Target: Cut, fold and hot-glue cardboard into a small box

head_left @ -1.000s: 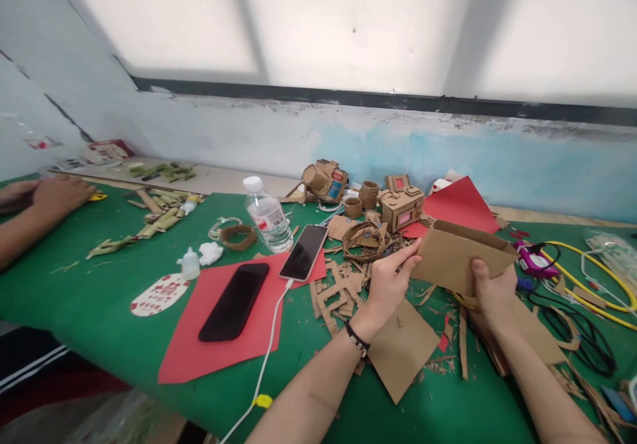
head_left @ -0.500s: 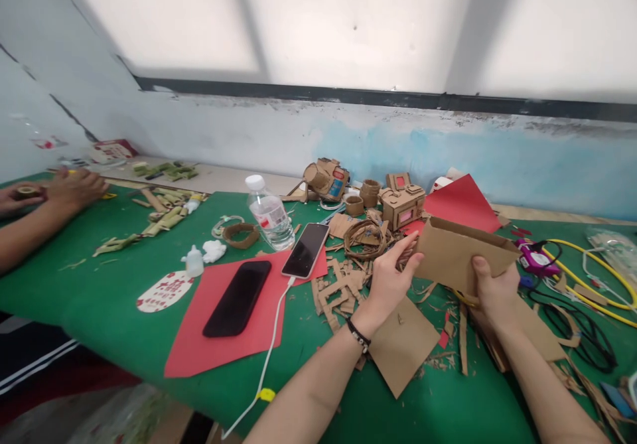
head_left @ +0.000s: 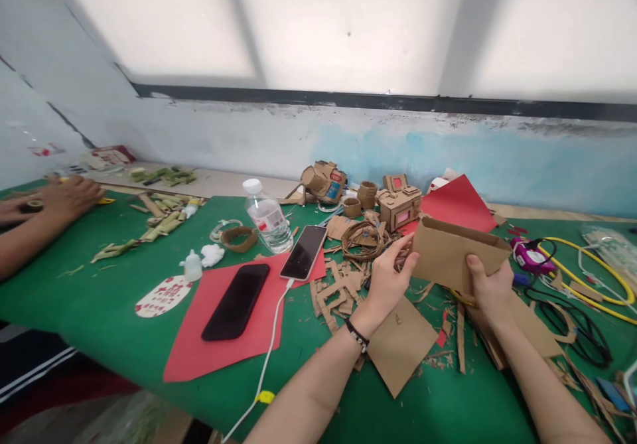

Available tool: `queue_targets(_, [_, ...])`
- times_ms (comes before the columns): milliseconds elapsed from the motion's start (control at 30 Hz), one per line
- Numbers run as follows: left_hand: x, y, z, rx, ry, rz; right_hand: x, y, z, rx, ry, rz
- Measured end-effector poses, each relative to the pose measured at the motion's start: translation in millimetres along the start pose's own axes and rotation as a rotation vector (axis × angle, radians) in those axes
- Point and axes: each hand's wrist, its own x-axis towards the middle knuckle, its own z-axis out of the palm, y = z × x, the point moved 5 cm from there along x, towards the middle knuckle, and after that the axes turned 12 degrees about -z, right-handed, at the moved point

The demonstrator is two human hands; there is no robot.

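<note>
An open cardboard box (head_left: 448, 255), brown and shallow, is held up above the table between my two hands. My right hand (head_left: 490, 291) grips its right end, with the thumb pressed on the near face and the fingers hidden behind. At the left end, my left hand (head_left: 391, 275) touches the box with thumb and fingertips. Below lies a flat square of cardboard (head_left: 401, 351). More cardboard sheets (head_left: 532, 328) are partly under my right forearm. Cardboard scraps (head_left: 341, 295) and a coil of cardboard strips (head_left: 362, 239) are left of my left hand.
Cardboard camera models (head_left: 401, 205) and red paper (head_left: 458, 205) stand near the wall. Two phones (head_left: 236, 301), one with a white cable, lie on red paper beside a water bottle (head_left: 269, 218). Yellow and black cables (head_left: 610, 268) lie right. Another person's hands (head_left: 70, 198) work at far left.
The view has shifted slightly. My hands and the box keep nearly the same pose. The other person's hands at far left have moved a little.
</note>
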Motion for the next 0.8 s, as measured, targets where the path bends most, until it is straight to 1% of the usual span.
queue_targets(133, [0.2,1.3,-0.4,0.012,-0.004,0.002,0.4,-0.9,-0.3,0.003,0.0,-0.022])
queue_targets(400, [-0.6,2.2,0.0,0.019,-0.009,0.007,-0.6,4.8,-0.7,0.004,-0.018,-0.001])
queue_targets(600, [-0.7,2.0,0.2,0.024,0.0,0.0,0.3,-1.2,0.2,-0.01,-0.017,0.014])
queue_targets(800, [-1.3,4.4,-0.7,0.025,0.006,0.021,-0.4,-2.5,-0.8,-0.025,-0.006,-0.021])
